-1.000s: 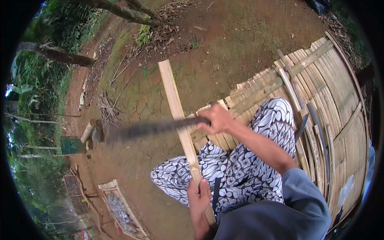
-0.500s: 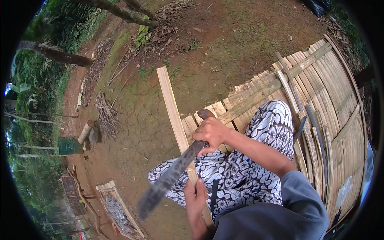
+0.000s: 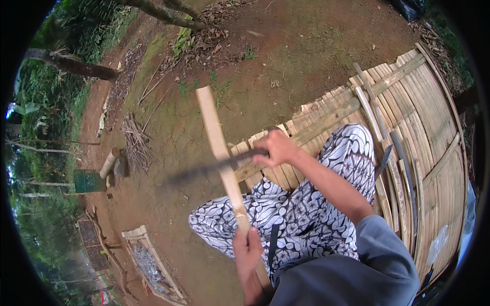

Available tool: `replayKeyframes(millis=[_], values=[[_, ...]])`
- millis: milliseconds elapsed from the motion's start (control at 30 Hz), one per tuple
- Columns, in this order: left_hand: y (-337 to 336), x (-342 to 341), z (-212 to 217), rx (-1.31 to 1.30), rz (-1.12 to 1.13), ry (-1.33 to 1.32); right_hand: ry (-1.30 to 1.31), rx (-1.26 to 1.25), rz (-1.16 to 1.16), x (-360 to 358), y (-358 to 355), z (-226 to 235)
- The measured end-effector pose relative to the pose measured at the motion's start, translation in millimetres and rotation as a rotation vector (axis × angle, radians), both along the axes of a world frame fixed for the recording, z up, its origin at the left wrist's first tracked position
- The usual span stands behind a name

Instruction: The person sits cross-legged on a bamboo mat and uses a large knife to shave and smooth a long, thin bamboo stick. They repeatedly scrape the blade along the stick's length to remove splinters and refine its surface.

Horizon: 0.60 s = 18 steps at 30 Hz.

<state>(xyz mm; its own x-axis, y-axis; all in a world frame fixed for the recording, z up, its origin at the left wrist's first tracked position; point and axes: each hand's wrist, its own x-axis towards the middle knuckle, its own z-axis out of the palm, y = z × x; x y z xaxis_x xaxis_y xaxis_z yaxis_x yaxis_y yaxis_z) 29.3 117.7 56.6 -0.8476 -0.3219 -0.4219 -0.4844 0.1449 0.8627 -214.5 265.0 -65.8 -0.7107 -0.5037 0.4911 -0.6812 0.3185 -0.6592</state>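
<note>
My right hand (image 3: 275,147) is closed round the handle of a machete, ahead of my lap. The dark machete (image 3: 204,172) points left, its blade lying across a long pale bamboo strip (image 3: 216,130); the outer end is smeared by motion. Near my left knee, my left hand (image 3: 248,249) grips the lower part of that strip. The strip slants up and away from me, its far end over the bare ground. Its lower end runs past my left wrist beside my shirt. Patterned black-and-white cloth (image 3: 270,206) covers my crossed legs.
I sit on a slatted bamboo platform (image 3: 434,122). Several strips (image 3: 395,194) and a second dark blade (image 3: 383,162) lie on it at my right. On the ground at left are a stick pile (image 3: 135,140), a green container (image 3: 90,181) and a framed tray (image 3: 133,232).
The machete has moved up and away along the strip, and its blade has swung closer to level. My right hand went with it. My left hand keeps its hold on the strip.
</note>
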Motion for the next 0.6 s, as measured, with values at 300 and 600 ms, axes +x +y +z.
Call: replayKeyframes(millis=[300,600], values=[[0.5,0.8,12.7,0.199,0.031,-0.017,0.200,-0.128,0.113,13.5,-8.1,5.7],[-4.9,10.0,8.1,0.213,0.048,-0.024,-0.039,-0.106,-0.001,11.6,-11.0,-0.9]])
